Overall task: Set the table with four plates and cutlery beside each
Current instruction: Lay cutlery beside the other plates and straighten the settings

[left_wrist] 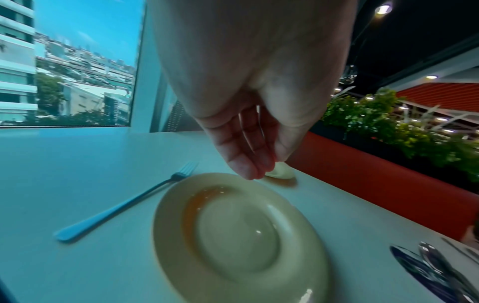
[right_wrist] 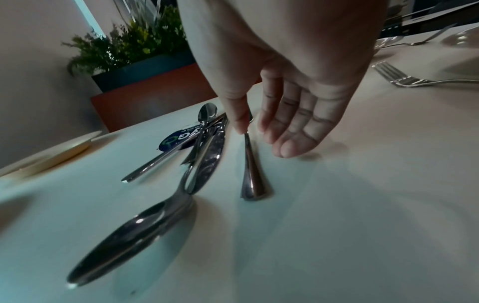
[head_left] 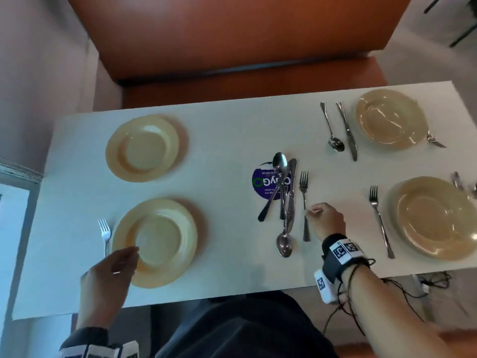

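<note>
From your head camera, the white table carried four cream plates: the near left plate, the far left plate, the far right plate and the near right plate. Your left hand hung over the near edge of the near left plate, fingers loose and holding nothing, with a fork lying just left of that plate. A pile of spare cutlery lay mid-table, partly over a purple sticker. Just right of the pile lay a loose fork, and your right hand had its thumb and fingers at the fork's stem. The far right plate had a spoon and a knife to its left; another fork lay left of the near right plate. From your left wrist, your left hand was relaxed above the near left plate, fingertips over its far rim, nothing gripped, the fork lying beside the plate. From your right wrist, your right hand had its thumb against the loose fork, the other fingers just beside it; whether the pinch had closed could not be told, and the fork's handle end rested on the table, next to the pile of spare cutlery.
</note>
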The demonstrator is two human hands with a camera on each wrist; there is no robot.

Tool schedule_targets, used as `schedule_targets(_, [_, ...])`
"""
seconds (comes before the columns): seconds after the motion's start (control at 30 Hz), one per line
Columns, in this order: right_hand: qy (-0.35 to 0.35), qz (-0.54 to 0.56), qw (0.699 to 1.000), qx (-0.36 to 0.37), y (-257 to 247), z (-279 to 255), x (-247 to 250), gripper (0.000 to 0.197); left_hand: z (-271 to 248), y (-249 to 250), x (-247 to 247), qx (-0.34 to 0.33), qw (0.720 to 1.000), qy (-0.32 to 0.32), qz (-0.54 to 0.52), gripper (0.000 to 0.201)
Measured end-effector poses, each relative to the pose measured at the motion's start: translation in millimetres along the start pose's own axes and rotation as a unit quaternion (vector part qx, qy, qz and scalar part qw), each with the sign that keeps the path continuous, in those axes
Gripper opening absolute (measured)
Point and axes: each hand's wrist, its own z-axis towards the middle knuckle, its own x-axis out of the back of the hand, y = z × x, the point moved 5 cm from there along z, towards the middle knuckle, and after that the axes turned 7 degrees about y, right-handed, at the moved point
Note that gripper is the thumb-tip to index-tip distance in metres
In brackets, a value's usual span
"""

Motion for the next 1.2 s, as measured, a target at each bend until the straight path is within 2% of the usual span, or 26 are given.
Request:
schedule_targets(0.23, [-0.02,-0.068,0.997,0.025,-8,20,-8,0.016,-24,61,-52,-0.061,0.995,-0.078,-0.016,0.025])
schedule_targets(0.37, [-0.068,-0.113,0.991,0.033,-12,24,-7,0.014,-25,95,-77,-0.108,0.99,-0.094,-0.008,0.017])
schedule_targets(0.53, [-0.111,-0.088,0.989,0.034,-7,28,-3,0.018,-23,144,-105,-0.191,0.973,-0.124,-0.023,0.024])
schedule_targets(0.67, [-0.12,-0.09,0.986,0.073,-12,25,7,0.013,-19,185,-128,-0.272,0.951,-0.146,-0.027,0.015])
schedule_targets(0.73, [-0.108,-0.084,0.984,0.115,-25,16,16,0.01,-20,206,-138,-0.342,0.929,-0.138,-0.01,0.016])
schedule_targets(0.87, [-0.092,-0.105,0.964,0.224,-72,-16,30,0.009,-25,241,-148,-0.497,0.862,-0.054,0.075,0.034])
schedule_targets(0.97, [-0.083,-0.144,0.94,0.299,-114,-45,30,0.009,-13,239,-141,-0.557,0.821,-0.001,0.124,0.041])
schedule_targets(1.07, [-0.084,-0.162,0.923,0.34,-152,-71,16,0.011,13,216,-118,-0.56,0.815,0.035,0.146,0.033])
schedule_targets(1.2, [-0.097,-0.167,0.901,0.387,-199,-99,-25,0.009,48,175,-80,-0.526,0.832,0.029,0.176,0.024])
